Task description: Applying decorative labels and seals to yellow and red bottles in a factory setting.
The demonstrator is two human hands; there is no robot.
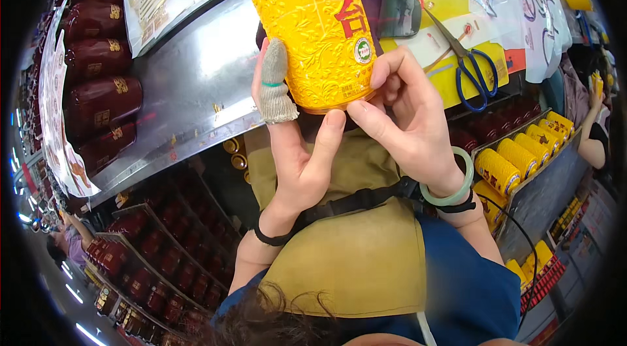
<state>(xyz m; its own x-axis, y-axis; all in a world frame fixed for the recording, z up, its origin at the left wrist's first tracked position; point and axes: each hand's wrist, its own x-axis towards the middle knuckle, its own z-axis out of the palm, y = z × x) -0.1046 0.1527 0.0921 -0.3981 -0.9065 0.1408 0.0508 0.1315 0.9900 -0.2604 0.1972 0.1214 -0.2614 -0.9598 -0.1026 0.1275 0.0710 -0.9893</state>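
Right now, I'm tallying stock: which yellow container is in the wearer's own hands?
The embossed yellow container at top centre, held between the left hand and right hand; other yellow containers, such as those racked at right, touch neither.

A factory workshop: dark red jars [101, 104] stand in dense rows; yellow jars [517, 158] line up; scissors [478, 78] lie near a metal worktop [189, 78]; a co-worker [593, 146] appears beyond

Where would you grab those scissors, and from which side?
I'd take the scissors by the blue handles, probably coming from the person's side with the right hand, the nearer one, though it now holds the yellow bottle. The loops lie toward the person and offer finger holes, while the blades point away, to the left.
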